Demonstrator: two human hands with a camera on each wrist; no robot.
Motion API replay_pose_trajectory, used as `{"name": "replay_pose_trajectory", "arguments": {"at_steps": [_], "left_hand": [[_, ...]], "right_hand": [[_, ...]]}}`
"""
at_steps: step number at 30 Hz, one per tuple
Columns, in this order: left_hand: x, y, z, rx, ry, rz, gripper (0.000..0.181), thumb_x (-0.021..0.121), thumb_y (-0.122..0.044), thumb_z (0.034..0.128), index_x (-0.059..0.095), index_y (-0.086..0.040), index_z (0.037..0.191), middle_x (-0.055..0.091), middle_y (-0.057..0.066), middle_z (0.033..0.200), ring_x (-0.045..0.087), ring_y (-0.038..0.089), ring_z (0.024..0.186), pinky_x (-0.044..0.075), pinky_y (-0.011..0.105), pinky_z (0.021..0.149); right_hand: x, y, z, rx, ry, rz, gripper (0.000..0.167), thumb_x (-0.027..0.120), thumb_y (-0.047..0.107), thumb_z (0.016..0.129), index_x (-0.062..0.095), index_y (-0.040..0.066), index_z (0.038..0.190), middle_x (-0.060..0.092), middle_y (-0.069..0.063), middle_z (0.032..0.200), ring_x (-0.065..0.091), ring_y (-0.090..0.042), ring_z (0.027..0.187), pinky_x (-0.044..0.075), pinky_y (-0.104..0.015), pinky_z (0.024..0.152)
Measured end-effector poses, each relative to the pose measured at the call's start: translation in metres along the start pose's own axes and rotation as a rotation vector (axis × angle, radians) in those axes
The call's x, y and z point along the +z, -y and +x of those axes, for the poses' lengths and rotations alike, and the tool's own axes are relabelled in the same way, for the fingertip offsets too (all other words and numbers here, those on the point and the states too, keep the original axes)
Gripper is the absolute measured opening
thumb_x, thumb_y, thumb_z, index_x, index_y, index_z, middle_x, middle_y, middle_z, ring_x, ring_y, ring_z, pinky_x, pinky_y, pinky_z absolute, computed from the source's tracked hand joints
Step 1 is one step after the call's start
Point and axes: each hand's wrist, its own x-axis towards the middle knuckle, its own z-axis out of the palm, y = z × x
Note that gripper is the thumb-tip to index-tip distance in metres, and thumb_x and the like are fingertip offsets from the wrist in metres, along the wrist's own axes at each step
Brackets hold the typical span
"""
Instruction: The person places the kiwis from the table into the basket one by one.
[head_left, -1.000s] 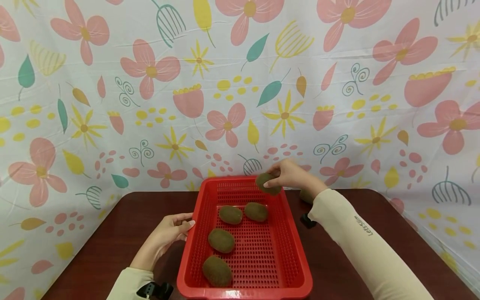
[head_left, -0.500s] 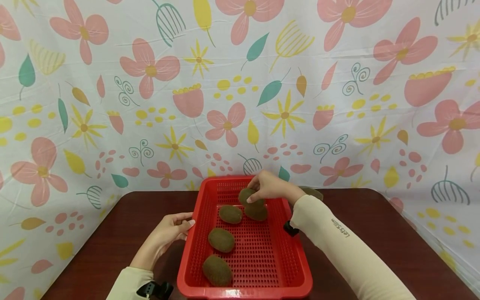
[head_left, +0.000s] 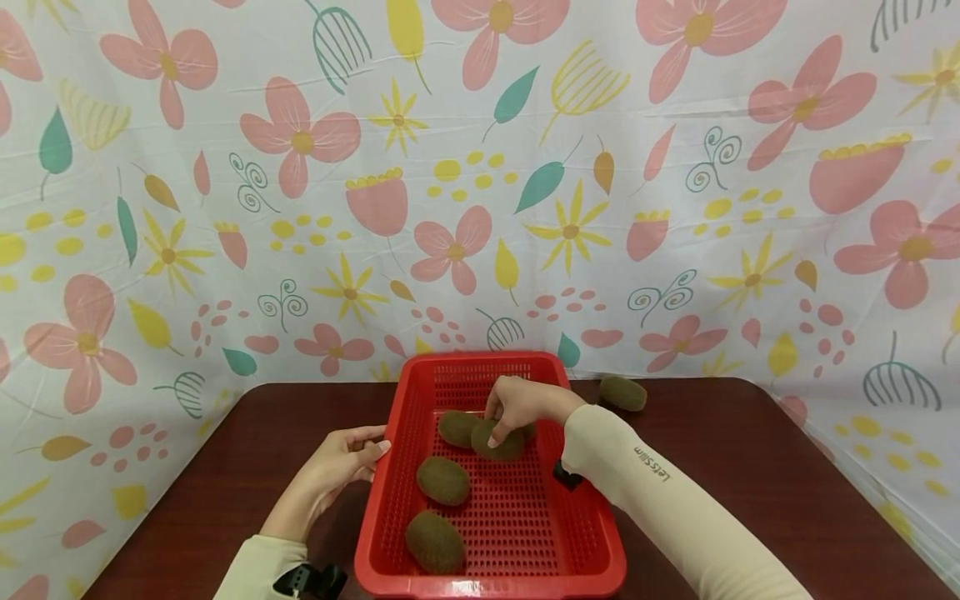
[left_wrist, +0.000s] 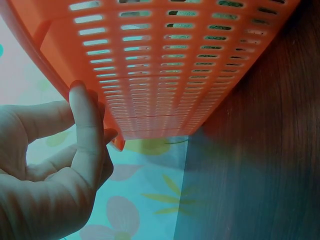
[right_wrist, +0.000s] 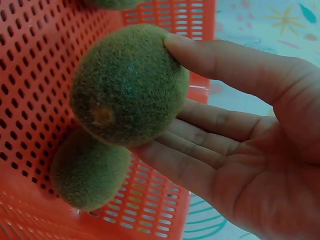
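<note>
A brown fuzzy kiwi (right_wrist: 131, 85) is pinched between the thumb and fingers of my right hand (head_left: 523, 403), inside the red plastic basket (head_left: 609, 533). Partly behind it lies another kiwi (right_wrist: 90, 172) on the basket floor. Three more kiwis rest along the basket's left side: one kiwi (head_left: 457, 428) beside the held fruit, a middle kiwi (head_left: 442, 481) and a front kiwi (head_left: 435, 542). At the left wall, my left hand (head_left: 339, 467) grips the rim. The left wrist view shows its thumb and fingers (left_wrist: 85, 132) at the rim, some fingertips hidden.
One kiwi (head_left: 622, 393) lies on the dark wooden table (head_left: 697, 450), behind and to the right of the basket. A flowered cloth (head_left: 480, 167) hangs along the table's back edge. Both wrists carry small black cameras.
With the kiwi, my right hand has come from above the basket's back right rim, left and down into the basket. The table kiwi is fully visible now. My left hand stays put.
</note>
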Motion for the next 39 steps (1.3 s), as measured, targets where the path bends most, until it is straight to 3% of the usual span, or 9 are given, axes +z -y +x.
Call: {"name": "replay_pose_trajectory", "arguments": {"at_steps": [10, 21, 30, 39], "left_hand": [[0.000, 0.002, 0.001, 0.013, 0.000, 0.007, 0.050, 0.059, -0.013, 0.0962, 0.044, 0.010, 0.138, 0.062, 0.010, 0.085, 0.063, 0.020, 0.070, 0.056, 0.033, 0.070], [0.000, 0.003, 0.001, 0.012, 0.000, 0.008, 0.051, 0.059, -0.014, 0.0961, 0.044, 0.010, 0.138, 0.062, 0.010, 0.084, 0.063, 0.020, 0.070, 0.056, 0.034, 0.071], [0.000, 0.003, 0.002, 0.009, 0.004, 0.001, 0.051, 0.060, -0.014, 0.0959, 0.044, 0.010, 0.138, 0.061, 0.009, 0.083, 0.063, 0.020, 0.070, 0.056, 0.033, 0.070], [0.000, 0.002, 0.001, -0.005, -0.006, 0.004, 0.050, 0.059, -0.014, 0.0962, 0.044, 0.009, 0.138, 0.063, 0.013, 0.093, 0.063, 0.021, 0.073, 0.056, 0.036, 0.071]], "right_hand": [[0.013, 0.002, 0.003, 0.025, 0.076, -0.014, 0.033, 0.083, 0.013, 0.075, 0.073, 0.002, 0.104, 0.071, -0.007, 0.101, 0.065, -0.014, 0.087, 0.055, -0.034, 0.078], [0.024, 0.002, 0.005, 0.054, 0.126, -0.063, 0.034, 0.082, 0.014, 0.076, 0.072, 0.002, 0.107, 0.069, -0.004, 0.097, 0.057, -0.009, 0.076, 0.053, -0.029, 0.071], [0.025, 0.004, 0.004, 0.089, 0.130, -0.084, 0.034, 0.083, 0.016, 0.076, 0.072, 0.005, 0.106, 0.068, -0.005, 0.106, 0.062, -0.012, 0.086, 0.054, -0.032, 0.076], [0.018, 0.004, 0.002, 0.135, 0.172, -0.057, 0.040, 0.081, 0.014, 0.078, 0.069, 0.002, 0.114, 0.067, -0.004, 0.107, 0.063, -0.012, 0.079, 0.054, -0.031, 0.074]]}}
